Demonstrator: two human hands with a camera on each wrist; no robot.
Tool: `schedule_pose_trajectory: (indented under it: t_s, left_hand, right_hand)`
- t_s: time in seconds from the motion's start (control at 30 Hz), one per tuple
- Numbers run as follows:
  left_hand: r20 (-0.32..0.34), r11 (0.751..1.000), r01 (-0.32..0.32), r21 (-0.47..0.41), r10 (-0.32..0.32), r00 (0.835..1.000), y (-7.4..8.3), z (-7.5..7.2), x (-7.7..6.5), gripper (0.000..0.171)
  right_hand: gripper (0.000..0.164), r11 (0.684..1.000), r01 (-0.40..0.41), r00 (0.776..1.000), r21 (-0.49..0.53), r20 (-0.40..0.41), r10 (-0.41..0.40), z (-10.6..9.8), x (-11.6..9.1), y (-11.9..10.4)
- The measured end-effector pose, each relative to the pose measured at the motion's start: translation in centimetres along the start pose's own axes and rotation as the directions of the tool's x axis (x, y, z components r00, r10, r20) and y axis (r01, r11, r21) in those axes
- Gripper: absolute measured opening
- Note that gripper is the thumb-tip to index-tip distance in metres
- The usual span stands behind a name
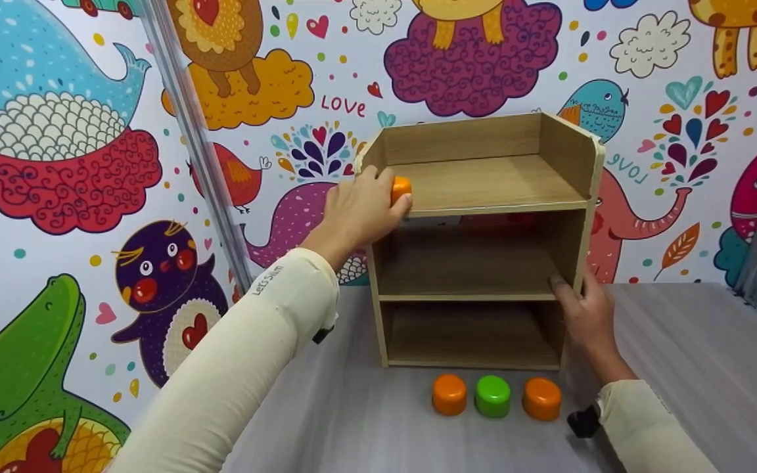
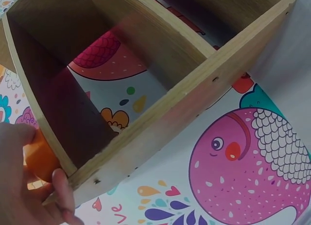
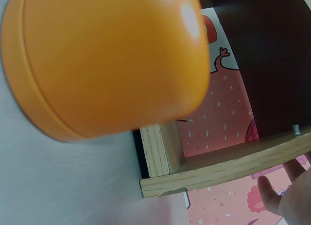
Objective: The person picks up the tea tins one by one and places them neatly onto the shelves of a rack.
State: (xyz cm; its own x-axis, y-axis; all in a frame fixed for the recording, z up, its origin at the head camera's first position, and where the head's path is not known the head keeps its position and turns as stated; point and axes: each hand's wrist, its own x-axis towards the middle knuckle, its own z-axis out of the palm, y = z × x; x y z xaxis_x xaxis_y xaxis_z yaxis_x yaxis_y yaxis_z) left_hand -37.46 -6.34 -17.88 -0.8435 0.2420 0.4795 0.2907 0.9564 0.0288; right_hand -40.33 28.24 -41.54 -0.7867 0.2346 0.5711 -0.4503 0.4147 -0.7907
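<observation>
A three-tier wooden shelf unit (image 1: pixel 483 297) stands upright on the table. At the left end of its top tier, my left hand (image 1: pixel 364 209) holds an orange rounded-top cylinder (image 1: pixel 402 189), right at the front edge. In the left wrist view, the fingers wrap around this orange cylinder (image 2: pixel 42 159) beside the shelf's corner. My right hand (image 1: pixel 590 316) grips the unit's right side panel, its thumb at the front edge by the middle tier. The right wrist view shows the fingertips (image 3: pixel 268 192) along that panel.
In front of the shelf unit, an orange cylinder (image 1: pixel 449 395), a green cylinder (image 1: pixel 493 396) and another orange cylinder (image 1: pixel 541 399) stand in a row on the grey table (image 1: pixel 365 420). A wall with cartoon animals (image 1: pixel 326 59) rises behind and along the left.
</observation>
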Motion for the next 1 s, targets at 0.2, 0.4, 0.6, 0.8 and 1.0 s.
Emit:
schedule_pose_trajectory:
  t_s: [0.2,0.4,0.6,0.8,1.0]
  left_hand:
    - [-0.006,1.0,0.003,0.009,-0.003,1.0,0.07,0.09,0.11,0.049]
    - [-0.016,1.0,0.002,0.029,-0.002,1.0,0.11,0.13,0.16,0.049]
    - [-0.025,1.0,0.003,0.02,-0.002,1.0,0.07,0.23,0.1,0.048]
    - [-0.043,1.0,0.012,0.015,-0.011,0.999,0.15,0.58,0.01,0.053]
    - [-0.155,0.999,-0.019,0.036,0.024,0.988,0.09,1.01,-0.16,0.049]
  right_hand:
    - [0.061,1.0,0.004,1.0,-0.013,-0.007,-0.004,-0.02,-0.01,-0.02]
    - [0.063,0.999,-0.042,0.999,0.012,0.015,0.042,-0.05,-0.19,-0.26]
    - [0.062,0.998,-0.051,0.998,0.026,0.025,0.05,-0.07,-0.32,-0.35]
    - [0.061,0.999,-0.043,0.999,0.025,0.02,0.042,-0.04,-0.23,-0.29]
    - [0.06,0.999,-0.029,1.0,0.021,0.01,0.028,-0.05,-0.19,-0.22]
